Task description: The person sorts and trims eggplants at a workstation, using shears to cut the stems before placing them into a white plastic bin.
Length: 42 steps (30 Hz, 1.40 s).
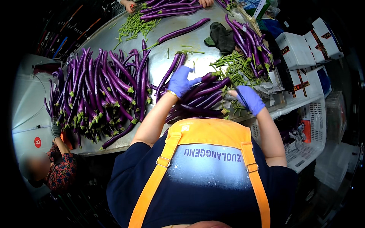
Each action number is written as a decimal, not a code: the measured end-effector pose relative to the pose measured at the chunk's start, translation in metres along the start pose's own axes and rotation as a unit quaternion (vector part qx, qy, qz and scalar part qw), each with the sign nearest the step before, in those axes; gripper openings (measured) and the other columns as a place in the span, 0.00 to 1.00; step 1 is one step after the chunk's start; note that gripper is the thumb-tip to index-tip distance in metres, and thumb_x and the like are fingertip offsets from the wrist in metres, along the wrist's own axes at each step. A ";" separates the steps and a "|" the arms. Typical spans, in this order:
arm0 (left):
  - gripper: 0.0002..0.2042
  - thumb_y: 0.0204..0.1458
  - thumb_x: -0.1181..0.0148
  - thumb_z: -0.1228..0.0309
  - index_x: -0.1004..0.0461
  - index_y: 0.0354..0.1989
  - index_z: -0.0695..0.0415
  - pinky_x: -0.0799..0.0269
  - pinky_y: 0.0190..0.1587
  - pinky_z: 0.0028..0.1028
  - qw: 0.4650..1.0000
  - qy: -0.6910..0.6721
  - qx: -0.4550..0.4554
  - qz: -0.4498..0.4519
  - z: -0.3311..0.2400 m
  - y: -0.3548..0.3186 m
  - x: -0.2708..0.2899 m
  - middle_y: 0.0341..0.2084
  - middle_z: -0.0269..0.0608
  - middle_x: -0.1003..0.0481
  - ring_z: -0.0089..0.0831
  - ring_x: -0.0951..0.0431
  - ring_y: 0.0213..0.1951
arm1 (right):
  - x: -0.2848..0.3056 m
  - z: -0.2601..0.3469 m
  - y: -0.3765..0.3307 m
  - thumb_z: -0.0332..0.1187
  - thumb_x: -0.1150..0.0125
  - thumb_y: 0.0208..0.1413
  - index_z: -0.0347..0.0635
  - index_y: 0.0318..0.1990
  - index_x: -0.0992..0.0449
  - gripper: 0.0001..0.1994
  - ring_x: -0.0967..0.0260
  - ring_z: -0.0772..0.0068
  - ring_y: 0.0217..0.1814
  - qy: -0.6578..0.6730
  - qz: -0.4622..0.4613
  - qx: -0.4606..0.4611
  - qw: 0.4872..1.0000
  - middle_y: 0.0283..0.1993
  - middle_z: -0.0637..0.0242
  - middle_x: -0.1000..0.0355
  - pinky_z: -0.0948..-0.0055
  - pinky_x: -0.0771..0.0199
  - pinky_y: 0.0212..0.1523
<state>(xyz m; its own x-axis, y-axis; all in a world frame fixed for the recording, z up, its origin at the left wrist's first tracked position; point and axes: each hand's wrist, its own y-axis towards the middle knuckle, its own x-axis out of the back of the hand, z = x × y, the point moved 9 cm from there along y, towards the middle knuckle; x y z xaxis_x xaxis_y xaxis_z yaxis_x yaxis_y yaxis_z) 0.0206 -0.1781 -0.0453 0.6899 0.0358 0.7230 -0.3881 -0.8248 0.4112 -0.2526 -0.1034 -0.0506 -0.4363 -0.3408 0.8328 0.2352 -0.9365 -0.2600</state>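
My left hand [181, 81], in a blue-purple glove, is over the near middle of the metal table [167, 32]. Its thumb stretches right and the fingers are apart, at the upper end of a loose pile of long purple eggplants [201, 95]. My right hand [250, 100], in a matching glove, is by the stem ends of that pile. Its fingers are curled round something dark and narrow that I cannot make out. Cut green stem pieces [237, 64] are heaped just beyond it. To the left lies a large stack of eggplants [102, 83], stems mostly toward me.
More eggplants [254, 41] and a dark cloth [221, 38] lie at the far right. Green stem trimmings [137, 26] are piled at the far side, near another person's hands. A co-worker [57, 167] stands at left. White boxes [296, 49] and a white crate [313, 129] are at right.
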 end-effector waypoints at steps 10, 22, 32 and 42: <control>0.23 0.62 0.41 0.57 0.25 0.63 0.53 0.29 0.61 0.39 0.943 -0.034 0.214 0.253 0.094 -0.040 -0.010 0.58 0.57 0.24 0.53 0.23 0.58 | 0.010 -0.081 -0.054 0.45 0.26 0.46 0.46 0.45 0.23 0.21 0.25 0.48 0.46 -0.129 -0.112 -0.053 0.984 0.42 0.54 0.22 0.55 0.25 0.48; 0.09 0.65 0.42 0.68 0.16 0.43 0.57 0.25 0.42 0.32 0.972 -0.040 0.186 -0.135 -0.020 -0.125 0.090 0.31 0.41 0.19 0.33 0.19 0.37 | 0.012 0.083 -0.009 0.42 0.27 0.51 0.40 0.56 0.24 0.26 0.27 0.47 0.55 -0.046 -0.091 0.271 0.957 0.52 0.52 0.24 0.57 0.27 0.58; 0.20 0.62 0.45 0.48 0.17 0.38 0.52 0.24 0.39 0.47 0.864 0.028 0.403 0.301 -0.059 -0.244 -0.032 0.34 0.48 0.20 0.51 0.18 0.38 | -0.098 0.164 0.022 0.49 0.34 0.53 0.41 0.62 0.30 0.33 0.41 0.50 0.70 -0.142 -0.068 0.409 0.899 0.64 0.55 0.34 0.47 0.45 0.69; 0.24 0.54 0.34 0.50 0.20 0.48 0.59 0.29 0.55 0.46 0.938 0.025 0.347 -0.008 -0.058 -0.230 -0.020 0.44 0.53 0.23 0.52 0.25 0.50 | -0.102 0.194 0.015 0.49 0.33 0.57 0.41 0.57 0.24 0.26 0.33 0.47 0.63 -0.117 0.062 0.540 0.831 0.62 0.53 0.29 0.54 0.33 0.62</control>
<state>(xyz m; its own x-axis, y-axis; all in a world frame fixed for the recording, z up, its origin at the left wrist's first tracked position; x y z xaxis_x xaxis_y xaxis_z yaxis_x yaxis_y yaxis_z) 0.0606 0.0436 -0.1217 0.6567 0.0632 0.7515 0.1243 -0.9919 -0.0252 -0.0361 -0.0672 -0.0443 -0.1990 -0.2844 0.9378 0.9636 -0.2312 0.1343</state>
